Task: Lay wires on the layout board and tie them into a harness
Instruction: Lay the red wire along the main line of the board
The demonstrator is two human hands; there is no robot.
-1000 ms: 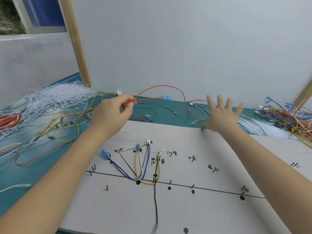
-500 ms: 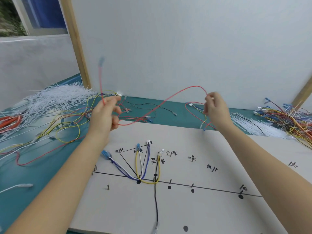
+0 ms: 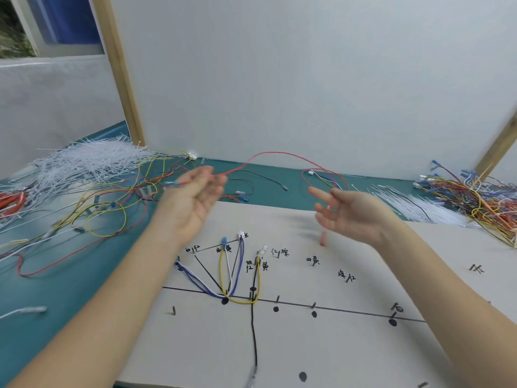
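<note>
Teal bench and layout board [image 3: 349,345]: yellow, blue-white and black wires [image 3: 253,326] were already routed on its pegs, untied, while I held a red wire [image 3: 279,154] above, left hand [image 3: 193,203] pinching it, right hand [image 3: 352,217] loosely spread around its hanging end.

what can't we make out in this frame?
Head view only:
- Right hand: motion-blurred; its hold on the thin red wire is unclear.
- Left hand: blurred fingers; pinch on the wire unclear.
- Handwritten black labels on the beige layout board: too small to read.
- Black wire's lower end: blurred near the bottom edge.
</note>
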